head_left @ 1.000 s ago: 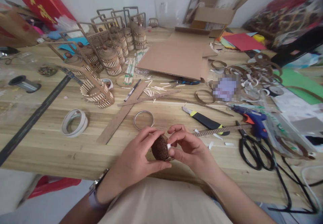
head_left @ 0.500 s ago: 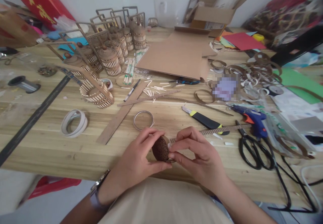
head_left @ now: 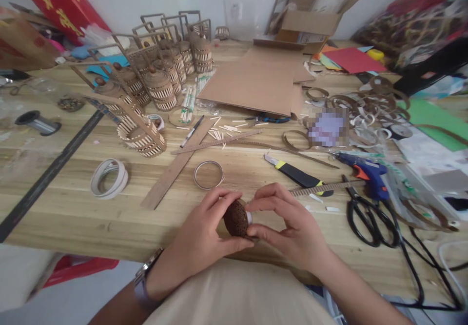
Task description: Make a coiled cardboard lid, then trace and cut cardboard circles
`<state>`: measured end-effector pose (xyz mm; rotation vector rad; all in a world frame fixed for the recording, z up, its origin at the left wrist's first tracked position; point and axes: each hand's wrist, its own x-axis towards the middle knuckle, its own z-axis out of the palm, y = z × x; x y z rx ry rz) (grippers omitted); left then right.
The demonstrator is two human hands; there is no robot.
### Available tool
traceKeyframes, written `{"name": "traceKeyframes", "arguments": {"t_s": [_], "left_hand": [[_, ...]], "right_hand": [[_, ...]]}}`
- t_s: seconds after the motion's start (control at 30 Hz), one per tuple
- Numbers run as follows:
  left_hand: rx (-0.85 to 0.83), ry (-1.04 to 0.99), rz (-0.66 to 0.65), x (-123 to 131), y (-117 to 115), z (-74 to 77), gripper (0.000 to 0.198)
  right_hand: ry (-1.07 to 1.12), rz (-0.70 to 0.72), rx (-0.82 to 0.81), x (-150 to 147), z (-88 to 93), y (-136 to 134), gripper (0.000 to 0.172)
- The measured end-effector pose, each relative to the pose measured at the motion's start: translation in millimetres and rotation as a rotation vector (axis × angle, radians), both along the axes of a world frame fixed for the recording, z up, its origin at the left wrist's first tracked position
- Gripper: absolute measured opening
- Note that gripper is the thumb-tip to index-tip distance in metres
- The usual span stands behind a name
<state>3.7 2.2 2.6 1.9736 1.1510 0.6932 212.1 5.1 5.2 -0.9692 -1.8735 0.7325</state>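
A small round brown coil of corrugated cardboard is held on its edge near the table's front, between my hands. My left hand is closed round its left side, thumb below and fingers above. The fingertips and thumb of my right hand close on its right side, where a bit of white shows. A corrugated cardboard strip runs out to the right from behind my right hand; its near end is hidden. Just beyond my hands lies a thin ring.
To the right are a utility knife, black scissors and a blue glue gun. A tape roll lies left. Several lidded cardboard-and-stick baskets stand behind, beside flat cardboard.
The right fingers have shifted on the coil's right side and spread a little, showing more of the white bit. The coil has moved slightly right in the view.
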Motion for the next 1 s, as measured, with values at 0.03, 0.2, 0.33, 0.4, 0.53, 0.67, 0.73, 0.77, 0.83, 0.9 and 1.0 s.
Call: {"name": "traceKeyframes", "arguments": {"t_s": [0.03,0.2,0.33,0.4,0.53,0.67,0.73,0.77,0.83,0.9,1.0], "left_hand": [[0.019,-0.007,0.016,0.4,-0.2,-1.1,0.062],[0.159,0.027,0.095,0.4,0.3,-5.1,0.060],[0.244,0.074,0.124,0.7,0.4,-3.0,0.058],[0.272,0.091,0.134,1.5,-0.1,-2.3,0.059],[0.348,0.146,0.147,2.3,-1.4,-3.2,0.060],[0.383,0.173,0.140,1.7,-2.2,-4.3,0.060],[0.387,0.183,0.147,1.8,-2.4,-4.1,0.060],[0.386,0.186,0.152,2.1,-2.4,-3.8,0.060],[0.382,0.190,0.159,2.8,-2.5,-3.1,0.060],[0.385,0.190,0.158,3.7,-2.5,-2.6,0.059],[0.393,0.197,0.155,4.5,-2.7,-3.0,0.058]], "right_hand": [[0.040,0.000,-0.018,0.3,2.1,-1.1,0.007],[0.030,-0.083,-0.168,-8.0,9.7,-13.1,0.018],[0.010,-0.214,-0.196,-17.8,8.4,-21.3,0.016],[0.002,-0.243,-0.196,-19.9,7.8,-23.0,0.015],[-0.021,-0.264,-0.199,-21.4,7.9,-23.4,0.014],[-0.091,-0.275,-0.077,-23.2,6.6,-23.6,0.013],[-0.154,-0.273,0.003,-24.1,5.8,-24.0,0.013],[-0.183,-0.272,0.036,-24.4,5.4,-24.2,0.014],[-0.225,-0.272,0.084,-25.0,5.0,-24.6,0.014],[-0.246,-0.275,0.117,-25.4,4.7,-25.0,0.015],[-0.267,-0.284,0.159,-25.5,4.0,-25.6,0.015]]}}
